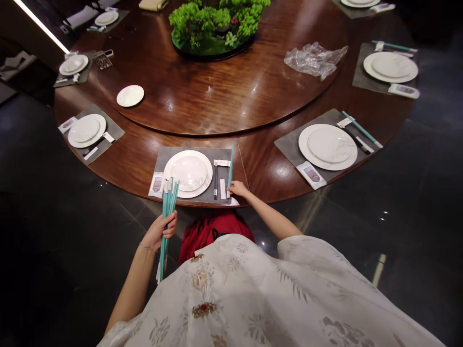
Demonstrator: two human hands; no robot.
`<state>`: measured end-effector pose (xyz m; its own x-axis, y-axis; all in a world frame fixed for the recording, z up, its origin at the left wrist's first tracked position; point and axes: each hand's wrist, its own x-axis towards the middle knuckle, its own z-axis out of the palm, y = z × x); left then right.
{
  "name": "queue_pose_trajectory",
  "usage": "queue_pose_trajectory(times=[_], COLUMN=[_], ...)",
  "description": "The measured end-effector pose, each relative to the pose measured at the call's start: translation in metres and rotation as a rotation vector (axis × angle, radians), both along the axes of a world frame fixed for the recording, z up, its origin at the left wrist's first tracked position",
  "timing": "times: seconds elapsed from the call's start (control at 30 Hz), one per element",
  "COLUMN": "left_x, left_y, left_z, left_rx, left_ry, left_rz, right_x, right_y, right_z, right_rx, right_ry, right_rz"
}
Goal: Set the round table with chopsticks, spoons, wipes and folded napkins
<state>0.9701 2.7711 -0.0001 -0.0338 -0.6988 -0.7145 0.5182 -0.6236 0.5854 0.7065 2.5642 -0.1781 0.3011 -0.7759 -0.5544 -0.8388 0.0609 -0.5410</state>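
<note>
My left hand (pixel 162 230) is closed round a bundle of teal-and-white wrapped chopsticks (pixel 169 202), held upright at the table's near edge. With its fingers, my right hand (pixel 237 188) pinches the lower end of one teal wrapped chopstick packet (pixel 230 166) lying along the right edge of the grey placemat (pixel 159 155). On that mat, two stacked white plates (pixel 188 174) sit left of a pair of dark chopsticks (pixel 215 180), a small white packet (pixel 223 189) and a white rest (pixel 222 163). A white wipe packet (pixel 156 185) lies at the mat's left, partly behind the bundle.
Right of me, another place setting (pixel 328 147) has a teal packet (pixel 361 129) on its mat. More settings ring the round wooden table (pixel 260 168). On the raised turntable (pixel 210 96) are a green plant centrepiece (pixel 220 29), crumpled clear plastic (pixel 314 59) and a small plate (pixel 130 96).
</note>
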Motion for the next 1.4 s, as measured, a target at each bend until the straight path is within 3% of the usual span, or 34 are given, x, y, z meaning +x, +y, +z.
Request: queue_pose_trajectory(times=[0.17,0.37,0.7,0.83,1.03,1.2,1.4], left_x=[0.003,0.008,0.008,0.008,0.006,0.005,0.007], left_y=[0.006,0.014,0.017,0.020,0.021,0.023,0.028], left_z=[-0.001,-0.004,-0.002,-0.004,-0.005,-0.002,-0.005], left_rx=[-0.005,-0.014,-0.028,-0.031,-0.028,-0.027,-0.013], left_ry=[-0.009,-0.001,-0.005,0.003,0.008,-0.007,-0.008], left_rz=[0.036,0.077,0.096,0.108,0.103,0.122,0.140], right_x=[0.005,0.018,0.026,0.025,0.030,0.024,0.022], right_y=[0.002,-0.006,-0.013,-0.008,0.002,0.009,0.018], right_z=[-0.005,-0.008,-0.008,0.000,0.004,-0.008,-0.013], right_rx=[0.185,0.200,0.062,-0.078,-0.396,-0.419,-0.495], right_ry=[0.082,0.202,0.317,0.336,0.245,0.218,0.140], right_rz=[0.040,0.083,0.144,0.137,0.452,0.628,0.644])
